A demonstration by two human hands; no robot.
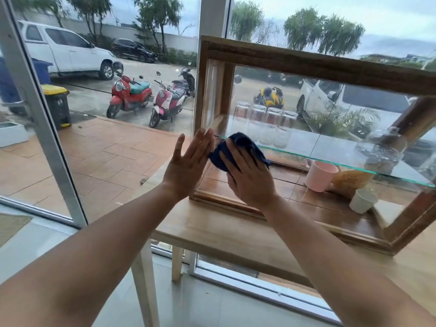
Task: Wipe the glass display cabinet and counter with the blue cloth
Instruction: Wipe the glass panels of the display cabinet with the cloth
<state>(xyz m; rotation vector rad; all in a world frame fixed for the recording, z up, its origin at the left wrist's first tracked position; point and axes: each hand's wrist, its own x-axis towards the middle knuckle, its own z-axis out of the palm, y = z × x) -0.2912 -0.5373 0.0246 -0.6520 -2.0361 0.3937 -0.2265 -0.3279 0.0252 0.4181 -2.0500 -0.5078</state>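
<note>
A wood-framed glass display cabinet (pixel 318 67) stands on a light wooden counter (pixel 224 230). My right hand (pixel 250 175) presses a dark blue cloth (pixel 238 147) flat against the cabinet's front glass near its lower left corner. The fingers lie fairly straight over the cloth. My left hand (pixel 188 164) is open with straight fingers, and its fingertips rest against the cabinet's left wooden post.
Inside the cabinet, glass jars (pixel 264 121) stand on a glass shelf (pixel 330 159). Below it are a pink cup (pixel 320 175), a white cup (pixel 362 200) and a bag of something brown. Large windows stand behind, with scooters (pixel 129 95) parked outside.
</note>
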